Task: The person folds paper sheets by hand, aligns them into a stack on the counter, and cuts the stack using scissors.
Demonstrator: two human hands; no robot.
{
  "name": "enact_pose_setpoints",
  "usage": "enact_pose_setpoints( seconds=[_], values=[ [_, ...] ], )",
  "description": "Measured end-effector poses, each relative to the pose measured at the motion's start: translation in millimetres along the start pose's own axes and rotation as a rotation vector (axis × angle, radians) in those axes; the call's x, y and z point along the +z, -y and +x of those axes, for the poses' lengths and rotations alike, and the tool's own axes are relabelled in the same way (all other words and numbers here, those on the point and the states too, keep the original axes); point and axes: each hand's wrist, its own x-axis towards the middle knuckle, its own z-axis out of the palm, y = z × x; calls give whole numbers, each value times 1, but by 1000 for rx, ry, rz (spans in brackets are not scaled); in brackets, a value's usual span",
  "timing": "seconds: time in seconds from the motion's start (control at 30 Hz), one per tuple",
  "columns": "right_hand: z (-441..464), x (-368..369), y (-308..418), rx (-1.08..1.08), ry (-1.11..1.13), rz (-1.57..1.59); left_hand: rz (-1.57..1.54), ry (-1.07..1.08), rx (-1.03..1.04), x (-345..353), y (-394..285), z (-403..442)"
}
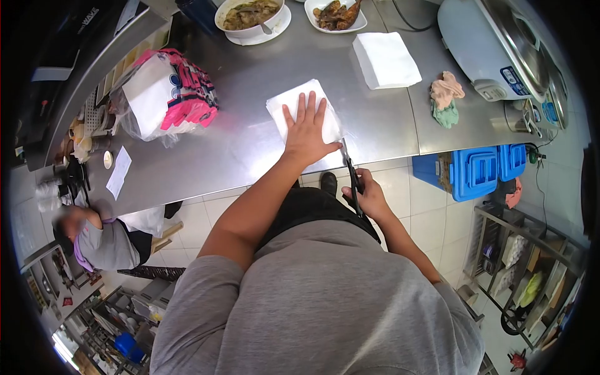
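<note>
My left hand (308, 132) lies flat with fingers spread on a stack of white paper napkins (280, 104), pressing it against the steel counter near its front edge. Clear plastic film (339, 127) shows along the stack's right side. In my right hand (370, 199), just off the counter edge, is a pair of black-handled scissors (352, 175). Their blades point up toward the lower right corner of the napkins, close to my left thumb. Whether the blades touch the film, I cannot tell.
On the steel counter (250, 144) stand another napkin stack (387, 60), a pink-and-white plastic package (172, 94), crumpled cloths (445, 99), a food bowl (247, 15), a food plate (337, 15) and a large cooker (494, 47). Blue lidded bins (473, 175) sit below right. Another person (106, 240) is at left.
</note>
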Motion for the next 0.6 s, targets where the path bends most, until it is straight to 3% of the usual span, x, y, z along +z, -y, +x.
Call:
enact_pose_setpoints(
  seconds=[0.6],
  values=[
    [3,13,7,-69,-59,146,46,-24,85,6,5,-2]
  ],
)
